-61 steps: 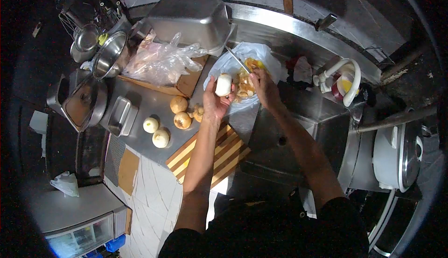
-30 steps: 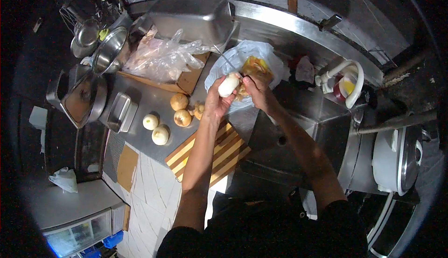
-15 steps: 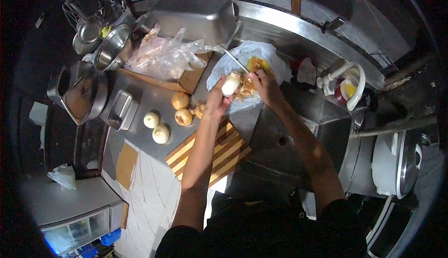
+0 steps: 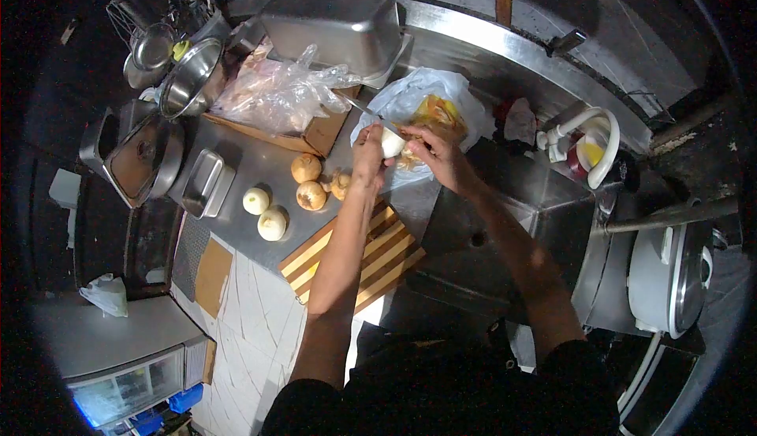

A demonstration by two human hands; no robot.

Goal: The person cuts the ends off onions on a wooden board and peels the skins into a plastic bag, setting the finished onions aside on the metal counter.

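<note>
My left hand (image 4: 367, 157) is closed around a white peeled onion (image 4: 391, 143) above a pale plastic bag (image 4: 465, 93). In my right hand (image 4: 443, 162) is a knife (image 4: 364, 108), its blade crossing over the onion toward the upper left; its handle is mostly hidden by the fingers. Onion skins (image 4: 438, 114) lie in the bag below my hands. Left of my forearm sit two peeled onions, one (image 4: 255, 200) behind the other (image 4: 272, 224). Brown unpeeled onions (image 4: 306, 168) lie just beyond them on the steel counter (image 4: 236, 227).
A striped wooden cutting board (image 4: 386, 256) lies under my left forearm. Behind are a cardboard box (image 4: 322, 132) with clear plastic and an upturned steel pan (image 4: 331, 30). To the right are a sink (image 4: 489, 262) and white faucet (image 4: 605, 132). Steel containers (image 4: 208, 184) stand left.
My left hand has turned the onion, covering more of it. The knife has tilted and shifted left, and my right hand has moved closer to the onion.
</note>
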